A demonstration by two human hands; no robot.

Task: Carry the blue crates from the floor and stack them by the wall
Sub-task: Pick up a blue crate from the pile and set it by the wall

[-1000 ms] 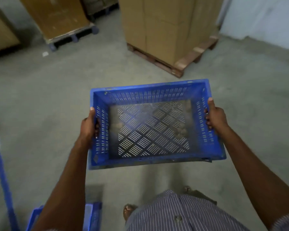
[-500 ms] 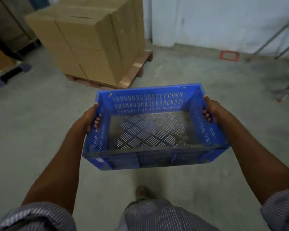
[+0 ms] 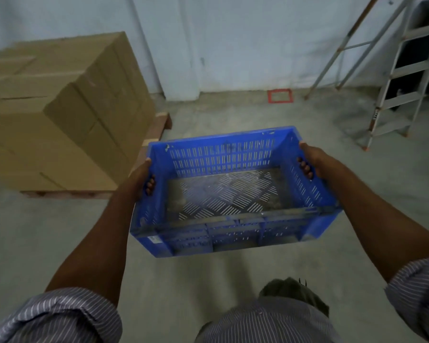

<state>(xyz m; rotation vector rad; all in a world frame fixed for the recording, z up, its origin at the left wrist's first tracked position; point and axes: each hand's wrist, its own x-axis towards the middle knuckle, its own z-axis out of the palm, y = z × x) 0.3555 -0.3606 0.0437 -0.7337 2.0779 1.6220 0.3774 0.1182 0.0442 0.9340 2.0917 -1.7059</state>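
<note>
Right now your left hand and right hand clamp the short ends of the blue crate, fingers through its handle slots, holding it above the floor, facing the wall.

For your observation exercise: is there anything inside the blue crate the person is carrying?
No: the blue crate shows only its bare, dusty perforated floor, with nothing lying in it.
</note>
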